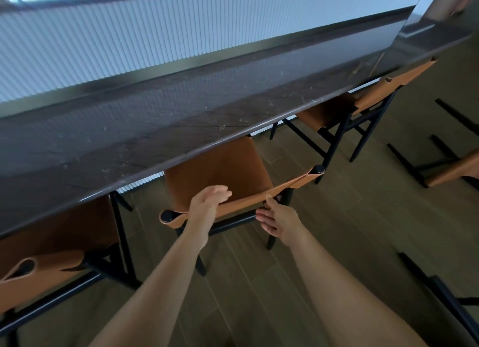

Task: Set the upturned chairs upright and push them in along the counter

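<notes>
A black-framed chair with a tan leather seat [220, 165] stands upright in front of me, its seat partly under the dark stone counter [145, 128]. My left hand [207, 204] rests over the top of its leather backrest strap [248, 201] with relaxed fingers. My right hand [277, 219] is just behind the strap, fingers straight, thumb touching the strap's edge. Matching upright chairs stand at the counter on the left [51, 243] and on the right [344, 108]. An upturned chair [451, 170] lies at the right edge, legs pointing up.
Wood-plank floor [337, 217] stretches behind the chairs. A black chair frame [445, 300] crosses the lower right corner. A ribbed white panel [129, 43] rises behind the counter.
</notes>
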`<state>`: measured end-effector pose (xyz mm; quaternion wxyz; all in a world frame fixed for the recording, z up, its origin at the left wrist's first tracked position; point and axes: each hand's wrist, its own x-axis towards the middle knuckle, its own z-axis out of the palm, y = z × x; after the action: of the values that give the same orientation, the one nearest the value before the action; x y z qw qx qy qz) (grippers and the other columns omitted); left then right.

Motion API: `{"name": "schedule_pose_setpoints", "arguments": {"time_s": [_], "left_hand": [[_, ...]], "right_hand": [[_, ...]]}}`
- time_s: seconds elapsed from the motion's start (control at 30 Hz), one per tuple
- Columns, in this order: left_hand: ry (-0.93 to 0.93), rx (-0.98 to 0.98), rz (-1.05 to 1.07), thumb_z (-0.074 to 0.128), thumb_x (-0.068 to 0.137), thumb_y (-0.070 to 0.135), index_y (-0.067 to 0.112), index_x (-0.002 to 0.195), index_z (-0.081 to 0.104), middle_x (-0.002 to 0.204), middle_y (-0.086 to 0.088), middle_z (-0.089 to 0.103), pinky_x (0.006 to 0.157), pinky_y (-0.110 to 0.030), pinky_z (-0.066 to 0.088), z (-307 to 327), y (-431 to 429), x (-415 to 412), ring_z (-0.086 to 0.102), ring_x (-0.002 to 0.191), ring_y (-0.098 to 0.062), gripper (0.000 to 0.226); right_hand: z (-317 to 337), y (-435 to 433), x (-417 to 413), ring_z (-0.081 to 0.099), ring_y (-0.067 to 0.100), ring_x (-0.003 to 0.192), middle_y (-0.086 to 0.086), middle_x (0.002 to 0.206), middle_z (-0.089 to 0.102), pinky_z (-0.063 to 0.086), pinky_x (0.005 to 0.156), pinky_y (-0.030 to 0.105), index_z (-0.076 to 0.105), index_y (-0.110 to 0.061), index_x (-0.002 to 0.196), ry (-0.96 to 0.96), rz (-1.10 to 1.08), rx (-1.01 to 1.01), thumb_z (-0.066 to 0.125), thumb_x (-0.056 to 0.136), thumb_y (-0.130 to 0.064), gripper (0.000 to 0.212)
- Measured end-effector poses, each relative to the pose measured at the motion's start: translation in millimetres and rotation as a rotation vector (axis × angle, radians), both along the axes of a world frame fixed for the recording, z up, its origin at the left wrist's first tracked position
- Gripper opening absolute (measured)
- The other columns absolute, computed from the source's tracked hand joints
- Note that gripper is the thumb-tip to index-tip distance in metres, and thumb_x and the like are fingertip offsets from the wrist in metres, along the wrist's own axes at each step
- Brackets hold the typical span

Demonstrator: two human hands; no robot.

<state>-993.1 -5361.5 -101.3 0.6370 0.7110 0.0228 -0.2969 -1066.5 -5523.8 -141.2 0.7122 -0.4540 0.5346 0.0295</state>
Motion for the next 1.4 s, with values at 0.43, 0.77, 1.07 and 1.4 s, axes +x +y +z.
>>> {"name": "schedule_pose_setpoints", "arguments": {"time_s": [0.43,0.77,1.07,1.4], "left_hand": [[0.704,-0.332,0.547,0.062,0.093,0.037,0.001,0.141,0.035,0.137,-0.027,0.046,0.1,-0.052,0.045,-19,3,-10,0.05,0.123,-0.043,0.066],[0.632,-0.239,0.757,0.051,0.097,0.015,0.004,0.128,0.048,0.127,-0.023,0.057,0.083,-0.048,0.05,-38,-34,17,0.063,0.091,-0.035,0.033],[0.614,-0.202,0.869,0.039,0.094,-0.011,-0.002,0.113,0.044,0.094,-0.018,0.055,0.091,-0.054,0.049,-40,-36,44,0.057,0.096,-0.038,0.022],[0.603,-0.249,0.871,0.035,0.091,-0.018,-0.002,0.096,0.047,0.09,-0.021,0.054,0.098,-0.056,0.046,-21,-38,85,0.058,0.081,-0.039,0.021]], "right_hand": [[-2,-39,23,0.058,0.03,0.102,0.018,0.114,0.057,0.053,0.078,0.046,0.047,-0.009,0.126,-0.132,-0.11,0.213,0.066,0.091,-0.038,0.049],[-2,-83,53,0.061,0.036,0.106,0.023,0.116,0.061,0.054,0.084,0.051,0.053,-0.004,0.122,-0.036,-0.043,0.281,0.057,0.098,-0.022,0.03],[-5,-91,71,0.058,0.045,0.1,0.029,0.121,0.055,0.052,0.085,0.06,0.048,-0.001,0.117,-0.104,-0.038,0.329,0.042,0.099,0.002,0.019],[21,-96,115,0.054,0.049,0.1,0.026,0.116,0.05,0.049,0.086,0.068,0.046,0.002,0.123,-0.098,-0.167,0.307,0.042,0.096,0.008,0.027]]}}
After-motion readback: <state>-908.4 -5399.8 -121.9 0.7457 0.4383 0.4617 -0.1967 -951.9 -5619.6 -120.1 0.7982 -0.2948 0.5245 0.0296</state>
